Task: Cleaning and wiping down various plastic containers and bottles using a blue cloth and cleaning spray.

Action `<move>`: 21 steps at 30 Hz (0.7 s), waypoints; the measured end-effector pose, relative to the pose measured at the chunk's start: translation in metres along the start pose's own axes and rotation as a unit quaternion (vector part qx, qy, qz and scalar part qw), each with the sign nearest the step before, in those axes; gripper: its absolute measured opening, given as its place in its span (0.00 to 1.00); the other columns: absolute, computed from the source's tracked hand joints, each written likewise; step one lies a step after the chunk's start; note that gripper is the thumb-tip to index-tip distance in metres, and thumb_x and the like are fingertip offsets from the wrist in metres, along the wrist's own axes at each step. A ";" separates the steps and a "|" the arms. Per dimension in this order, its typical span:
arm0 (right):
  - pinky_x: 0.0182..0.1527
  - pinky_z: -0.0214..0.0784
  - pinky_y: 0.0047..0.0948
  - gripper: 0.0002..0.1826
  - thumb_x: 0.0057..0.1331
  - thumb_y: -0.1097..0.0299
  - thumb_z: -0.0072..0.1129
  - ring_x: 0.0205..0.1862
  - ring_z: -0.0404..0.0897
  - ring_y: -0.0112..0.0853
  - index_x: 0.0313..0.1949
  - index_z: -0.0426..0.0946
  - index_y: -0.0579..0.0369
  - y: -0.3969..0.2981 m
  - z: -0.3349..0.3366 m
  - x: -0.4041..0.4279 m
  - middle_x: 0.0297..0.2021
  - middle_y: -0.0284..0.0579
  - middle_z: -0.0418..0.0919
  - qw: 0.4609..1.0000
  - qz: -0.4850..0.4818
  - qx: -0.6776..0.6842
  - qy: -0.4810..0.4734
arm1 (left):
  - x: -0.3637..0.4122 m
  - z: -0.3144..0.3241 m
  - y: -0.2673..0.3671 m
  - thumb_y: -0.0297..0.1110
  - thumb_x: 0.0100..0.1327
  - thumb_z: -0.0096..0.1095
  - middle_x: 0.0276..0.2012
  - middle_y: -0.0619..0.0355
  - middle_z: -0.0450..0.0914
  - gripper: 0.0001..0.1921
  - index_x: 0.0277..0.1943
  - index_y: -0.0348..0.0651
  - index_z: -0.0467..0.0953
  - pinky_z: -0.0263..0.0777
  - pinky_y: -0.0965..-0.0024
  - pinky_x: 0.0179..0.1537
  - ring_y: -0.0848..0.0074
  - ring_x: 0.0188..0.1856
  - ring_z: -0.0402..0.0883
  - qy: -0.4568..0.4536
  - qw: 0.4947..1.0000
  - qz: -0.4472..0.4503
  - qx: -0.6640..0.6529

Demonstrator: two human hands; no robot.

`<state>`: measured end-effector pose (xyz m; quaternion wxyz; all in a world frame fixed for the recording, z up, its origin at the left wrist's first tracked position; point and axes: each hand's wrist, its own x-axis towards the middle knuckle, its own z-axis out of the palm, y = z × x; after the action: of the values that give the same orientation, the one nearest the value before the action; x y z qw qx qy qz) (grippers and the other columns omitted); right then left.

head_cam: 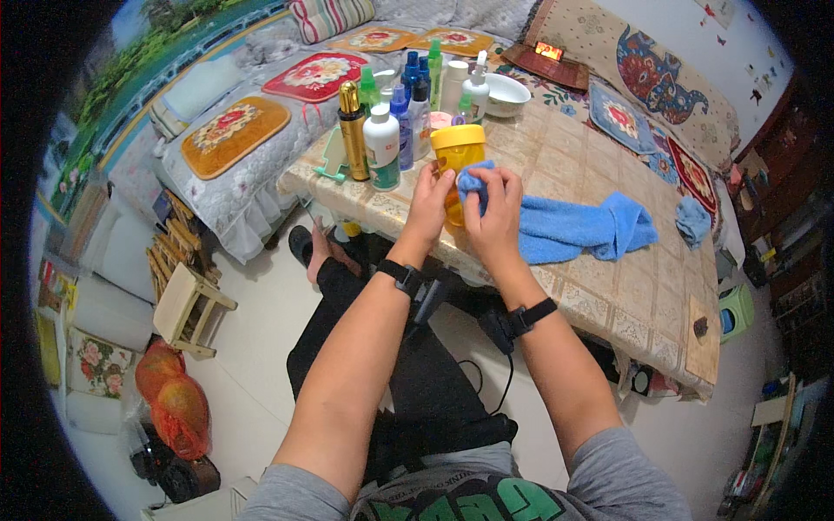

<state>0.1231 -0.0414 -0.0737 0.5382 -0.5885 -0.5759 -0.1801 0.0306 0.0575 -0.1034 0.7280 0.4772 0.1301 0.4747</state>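
A yellow plastic bottle with a yellow lid [459,137] stands upright at the near table edge, between my hands. My left hand [430,202] grips its left side. In my right hand [494,211] is a bunched end of a blue towel [573,228], pressed against the bottle's right side. The rest of the towel lies on the table to the right. Just left of the bottle stand a white bottle with a green base [382,150], a gold-capped bottle [353,133] and a purple spray bottle [402,130]. My fingertips partly hide the yellow bottle's lower part.
The table has a patterned cover [560,163]. A white bowl [507,94] and several more bottles stand farther back. A crumpled blue cloth [692,221] lies at the right edge. A turquoise stand [335,156] is at the left corner; a wooden stool [179,303] stands on the floor.
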 end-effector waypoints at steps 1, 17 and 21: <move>0.60 0.66 0.49 0.19 0.63 0.74 0.60 0.54 0.71 0.53 0.54 0.77 0.53 -0.003 -0.001 -0.005 0.52 0.56 0.70 1.000 -0.005 -0.004 -0.012 | 0.000 -0.002 0.000 0.41 0.78 0.59 0.60 0.51 0.77 0.27 0.70 0.33 0.62 0.72 0.68 0.62 0.72 0.59 0.78 -0.003 1.000 0.007 -0.013; 0.60 0.67 0.47 0.16 0.63 0.76 0.61 0.53 0.74 0.52 0.52 0.78 0.57 -0.008 -0.020 -0.030 0.50 0.57 0.71 0.998 0.031 0.039 -0.043 | -0.002 0.001 0.002 0.42 0.78 0.60 0.54 0.57 0.79 0.22 0.65 0.36 0.70 0.72 0.71 0.56 0.76 0.53 0.78 0.011 1.000 0.006 0.016; 0.58 0.69 0.43 0.13 0.67 0.75 0.59 0.52 0.75 0.50 0.50 0.79 0.59 -0.013 -0.018 -0.010 0.48 0.55 0.74 0.998 0.035 0.034 -0.042 | 0.000 0.000 0.002 0.42 0.78 0.59 0.53 0.57 0.80 0.21 0.63 0.35 0.72 0.72 0.72 0.56 0.77 0.53 0.78 0.011 1.000 0.002 0.022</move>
<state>0.1160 -0.0641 -0.0698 0.5390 -0.5969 -0.5829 -0.1162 0.0297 0.0578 -0.1021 0.7148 0.4879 0.1475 0.4788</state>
